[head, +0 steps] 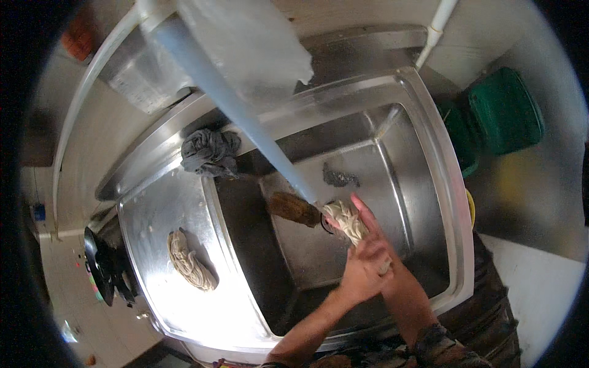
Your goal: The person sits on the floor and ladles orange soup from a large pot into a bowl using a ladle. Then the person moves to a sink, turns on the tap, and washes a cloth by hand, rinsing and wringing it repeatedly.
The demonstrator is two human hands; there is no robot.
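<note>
A twisted cream cloth (pixel 346 218) is held over the stainless steel sink basin (pixel 313 262) by both my hands. My left hand (pixel 366 269) is closed around the cloth's lower end, nearest me. My right hand (pixel 372 223) cradles the upper part, its thumb raised and fingertips showing on the far side. The lower end of a pale blue pipe (pixel 248 126) reaches down to the cloth's upper end. Beside the cloth, on the basin floor, lies a brown block-like object (pixel 293 209). A dark grey scrap (pixel 339 177) lies beyond the cloth.
On the drainboard (pixel 152 193) to the left lie a bunched grey cloth (pixel 209 152) and a twisted beige cloth (pixel 189 264). Green plastic containers (pixel 506 110) are right of the sink. A translucent plastic sheet (pixel 248 46) hangs behind it. A black pan-like object (pixel 99 267) is far left.
</note>
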